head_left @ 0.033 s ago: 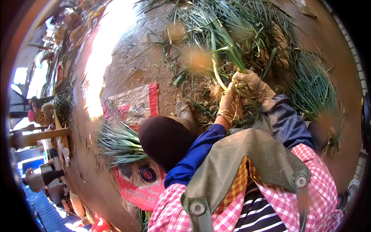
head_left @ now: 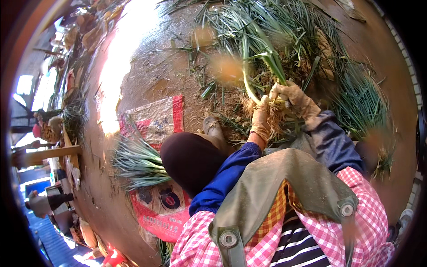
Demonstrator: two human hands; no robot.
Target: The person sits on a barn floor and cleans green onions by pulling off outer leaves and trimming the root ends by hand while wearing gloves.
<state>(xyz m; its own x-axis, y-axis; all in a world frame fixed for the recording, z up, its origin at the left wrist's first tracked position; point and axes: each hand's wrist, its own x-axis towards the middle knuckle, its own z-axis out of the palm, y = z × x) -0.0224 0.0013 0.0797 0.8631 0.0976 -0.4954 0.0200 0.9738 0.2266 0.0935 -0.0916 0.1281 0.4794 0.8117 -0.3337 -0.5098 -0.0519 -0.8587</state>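
Both my hands wear tan, soiled gloves and meet in front of me. My left hand (head_left: 261, 119) is closed around the root end of a green onion (head_left: 247, 82) with a pale stalk; stringy roots hang beside the fingers. My right hand (head_left: 299, 100) is closed at the pale base of thicker green onions (head_left: 272, 60), its fingers bent and close to the left hand. Their leaves point away from me over a large heap of green onions (head_left: 293, 26). Exactly which stalks each hand grips is partly hidden by the gloves.
A bundle of green onions (head_left: 140, 162) lies on a red and white sack (head_left: 162, 220) by my left knee. More green onions (head_left: 362, 100) lie at the right. Loose roots and leaf scraps litter the brown floor (head_left: 147, 80). A person (head_left: 42, 204) is at the far left.
My right hand has shifted slightly to the right, with its fingers still bent round the onion bases. The left hand stays almost in place.
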